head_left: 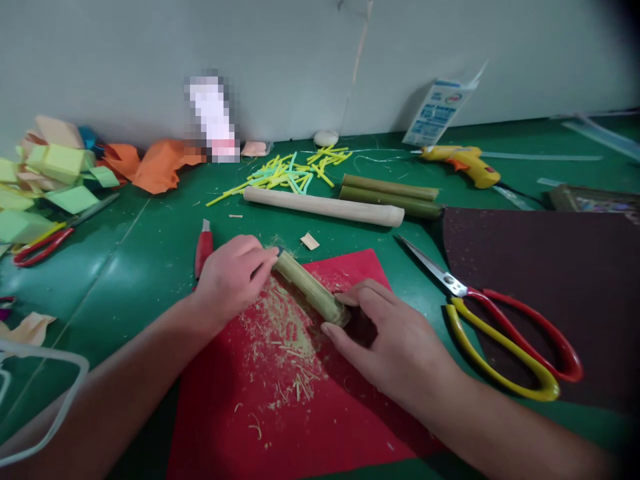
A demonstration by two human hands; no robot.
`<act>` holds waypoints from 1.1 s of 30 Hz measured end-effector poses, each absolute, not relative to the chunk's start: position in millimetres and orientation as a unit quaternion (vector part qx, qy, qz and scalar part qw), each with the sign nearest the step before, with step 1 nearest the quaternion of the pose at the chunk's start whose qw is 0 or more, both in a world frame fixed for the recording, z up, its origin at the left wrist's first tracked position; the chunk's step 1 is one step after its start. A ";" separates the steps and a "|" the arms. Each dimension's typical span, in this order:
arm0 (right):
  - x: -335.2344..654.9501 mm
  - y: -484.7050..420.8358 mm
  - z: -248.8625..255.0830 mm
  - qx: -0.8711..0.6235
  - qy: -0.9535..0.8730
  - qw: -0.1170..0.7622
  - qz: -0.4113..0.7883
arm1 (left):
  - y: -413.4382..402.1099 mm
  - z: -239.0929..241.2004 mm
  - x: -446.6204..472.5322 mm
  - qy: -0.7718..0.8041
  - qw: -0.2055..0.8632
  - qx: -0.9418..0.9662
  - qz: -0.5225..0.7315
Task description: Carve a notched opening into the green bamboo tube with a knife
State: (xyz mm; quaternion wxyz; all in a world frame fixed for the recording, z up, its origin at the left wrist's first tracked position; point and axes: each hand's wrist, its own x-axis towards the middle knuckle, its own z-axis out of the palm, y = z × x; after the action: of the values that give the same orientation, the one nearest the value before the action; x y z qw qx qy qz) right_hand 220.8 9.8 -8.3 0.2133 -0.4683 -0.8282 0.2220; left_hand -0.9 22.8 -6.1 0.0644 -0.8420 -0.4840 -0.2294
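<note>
A short greenish bamboo tube lies slanted over a red sheet strewn with fine shavings. My right hand grips its near end between thumb and fingers. At the far end my left hand is closed, fingertips pinched against the tube; a small dark bit shows there, too small to name. Just behind my left hand lies a red-handled utility knife. A small pale chip rests beyond the tube. Large scissors with red and yellow handles lie right of my right hand.
Across the green table lie a pale peeled stick, green bamboo pieces, cut yellow straws and a yellow glue gun. Folded papers and other scissors are at left. A dark brown sheet covers the right.
</note>
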 end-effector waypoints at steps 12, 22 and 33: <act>219.0 12.0 -8.2 -0.469 -0.826 0.212 0.229 | 18.4 -4.9 4.7 -0.422 0.070 -0.877 -0.218; 219.4 10.2 -6.5 -0.464 -0.828 0.215 0.231 | 18.9 -5.1 9.9 -0.374 0.067 -0.902 -0.204; 220.1 10.1 -5.2 -0.468 -0.827 0.211 0.228 | 21.9 -3.6 8.7 -0.414 0.071 -0.881 -0.218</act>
State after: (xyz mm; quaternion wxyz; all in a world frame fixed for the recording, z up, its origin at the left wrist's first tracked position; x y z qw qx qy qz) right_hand 220.1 10.1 -5.2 0.2108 -0.4683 -0.8273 0.2278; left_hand 8.7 21.9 -3.6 0.0708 -0.8809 -0.4144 -0.2175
